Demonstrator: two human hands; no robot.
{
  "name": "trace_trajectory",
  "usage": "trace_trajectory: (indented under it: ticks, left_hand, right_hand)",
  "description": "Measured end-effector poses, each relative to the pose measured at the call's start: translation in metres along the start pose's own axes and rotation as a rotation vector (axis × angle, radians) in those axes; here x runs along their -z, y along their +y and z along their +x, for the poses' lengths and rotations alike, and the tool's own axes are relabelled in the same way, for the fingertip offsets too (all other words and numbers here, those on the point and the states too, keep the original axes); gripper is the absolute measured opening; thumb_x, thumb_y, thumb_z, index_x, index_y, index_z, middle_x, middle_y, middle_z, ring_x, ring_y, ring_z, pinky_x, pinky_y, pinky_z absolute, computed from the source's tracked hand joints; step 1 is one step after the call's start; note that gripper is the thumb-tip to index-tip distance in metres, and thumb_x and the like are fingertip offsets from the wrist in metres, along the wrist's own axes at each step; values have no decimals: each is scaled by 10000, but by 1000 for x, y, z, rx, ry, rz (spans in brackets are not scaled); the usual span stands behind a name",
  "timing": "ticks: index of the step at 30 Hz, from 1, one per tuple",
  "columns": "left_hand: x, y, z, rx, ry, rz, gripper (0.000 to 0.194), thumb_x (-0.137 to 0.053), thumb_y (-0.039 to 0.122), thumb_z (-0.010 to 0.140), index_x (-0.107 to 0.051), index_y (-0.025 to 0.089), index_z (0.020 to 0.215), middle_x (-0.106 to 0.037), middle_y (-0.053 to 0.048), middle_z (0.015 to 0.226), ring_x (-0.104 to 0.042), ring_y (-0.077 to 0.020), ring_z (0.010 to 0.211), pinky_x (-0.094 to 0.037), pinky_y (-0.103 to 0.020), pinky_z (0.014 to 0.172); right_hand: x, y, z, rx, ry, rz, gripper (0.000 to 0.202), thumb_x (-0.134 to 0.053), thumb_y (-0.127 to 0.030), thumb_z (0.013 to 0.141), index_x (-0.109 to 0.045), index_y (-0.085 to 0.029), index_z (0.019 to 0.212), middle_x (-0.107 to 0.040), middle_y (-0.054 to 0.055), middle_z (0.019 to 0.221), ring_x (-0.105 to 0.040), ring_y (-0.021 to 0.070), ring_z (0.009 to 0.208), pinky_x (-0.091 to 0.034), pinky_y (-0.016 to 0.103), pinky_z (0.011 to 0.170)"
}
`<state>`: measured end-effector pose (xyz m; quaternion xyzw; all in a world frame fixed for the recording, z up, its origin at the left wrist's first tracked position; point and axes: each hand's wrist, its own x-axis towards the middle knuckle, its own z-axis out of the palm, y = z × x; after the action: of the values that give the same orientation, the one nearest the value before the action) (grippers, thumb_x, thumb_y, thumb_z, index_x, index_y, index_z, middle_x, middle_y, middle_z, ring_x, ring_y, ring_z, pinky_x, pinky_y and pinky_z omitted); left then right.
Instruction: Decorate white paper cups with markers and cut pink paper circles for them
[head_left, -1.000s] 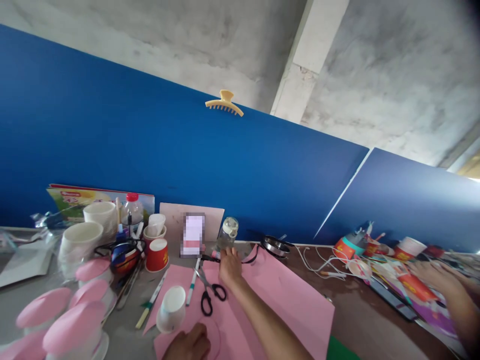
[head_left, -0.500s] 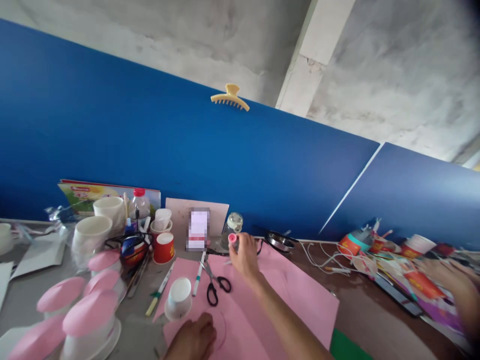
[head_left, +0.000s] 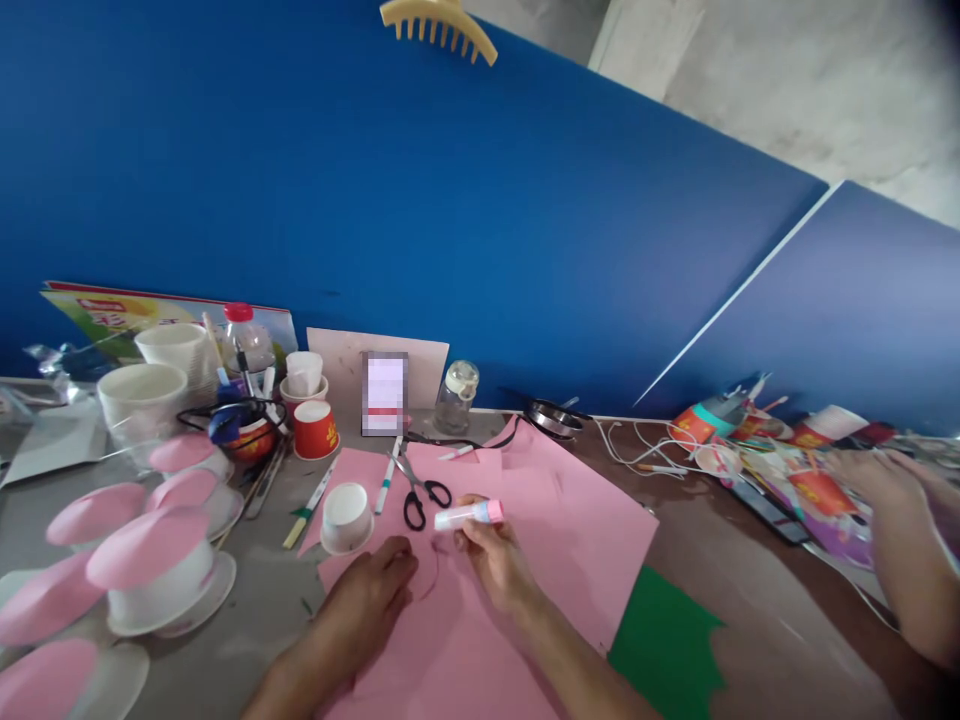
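Observation:
My right hand (head_left: 491,555) holds a clear glue stick with a pink cap (head_left: 469,515) sideways over the pink paper (head_left: 570,510). Lower left of it, my left hand (head_left: 375,590) rests on the paper, fingers curled together; whatever lies under them is hidden. A curved line is drawn on the sheet between the hands. Black-handled scissors (head_left: 420,490) lie partly open just beyond the hands. An upturned white cup (head_left: 347,517) stands left of them, with a marker (head_left: 387,478) between cup and scissors.
Several white cups with pink rounded tops (head_left: 150,550) stand at the left. Behind are a red cup (head_left: 315,430), a phone (head_left: 385,393) and a glass jar (head_left: 455,398). Green paper (head_left: 667,640) lies at right. Another person's arms (head_left: 907,540) reach in at far right.
My right hand has come back from near the jar, bringing the glue stick over the paper beside my left hand. The camera view has tilted down.

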<state>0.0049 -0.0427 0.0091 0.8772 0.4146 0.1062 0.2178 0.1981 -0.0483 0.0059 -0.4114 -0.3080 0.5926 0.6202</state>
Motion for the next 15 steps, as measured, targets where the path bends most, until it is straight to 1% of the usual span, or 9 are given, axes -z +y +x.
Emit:
trace_trajectory:
  ticks: [2, 4, 7, 9, 12, 15]
  left_hand:
    - [-2, -1, 0, 15, -5, -8, 351, -428, 98, 851, -610, 184, 1139, -577, -108, 1266, -615, -213, 1013, -473, -337, 912]
    - [-5, -4, -1, 21, -10, 0, 366, -435, 127, 860, -594, 175, 1186, -557, -116, 1306, -607, -232, 1036, -471, -363, 927]
    - [-8, -7, -1, 16, -11, 14, 357, -432, 161, 875, -594, 176, 1193, -550, -117, 1322, -612, -244, 1029, -477, -379, 915]
    - [-9, -8, -1, 6, -13, 22, 342, -427, 169, 880, -601, 175, 1175, -559, -120, 1309, -618, -249, 1020, -483, -385, 900]
    - [-8, -8, 0, -5, -23, 47, 333, -446, 179, 879, -597, 173, 1175, -572, -124, 1286, -619, -264, 1028, -485, -404, 888]
    - [-6, -6, 1, 6, -42, 71, 320, -481, 185, 867, -599, 182, 1165, -590, -113, 1250, -618, -271, 1027, -486, -403, 870]
  right_hand:
    - [4, 6, -6, -24, -12, -55, 304, -730, -308, 690, -628, -215, 960, -541, -25, 665, -485, 121, 588, -427, 258, 607]
    - [6, 6, -10, -13, -49, -176, 316, -729, -346, 704, -636, -212, 974, -567, -5, 706, -498, 137, 615, -436, 274, 618]
    - [4, 1, -14, 107, -142, -435, 261, -708, -346, 731, -658, -205, 946, -598, 30, 815, -527, 166, 712, -457, 299, 683]
    - [3, -4, -15, 186, -182, -552, 203, -684, -317, 751, -665, -200, 915, -600, 42, 874, -540, 175, 763, -467, 305, 715]
    - [3, -7, -17, 233, -207, -614, 182, -671, -280, 748, -668, -196, 910, -595, 39, 863, -558, 176, 762, -477, 305, 705]
    - [5, -7, -19, 229, -271, -650, 183, -669, -239, 734, -680, -202, 912, -595, 37, 862, -577, 178, 754, -481, 308, 698]
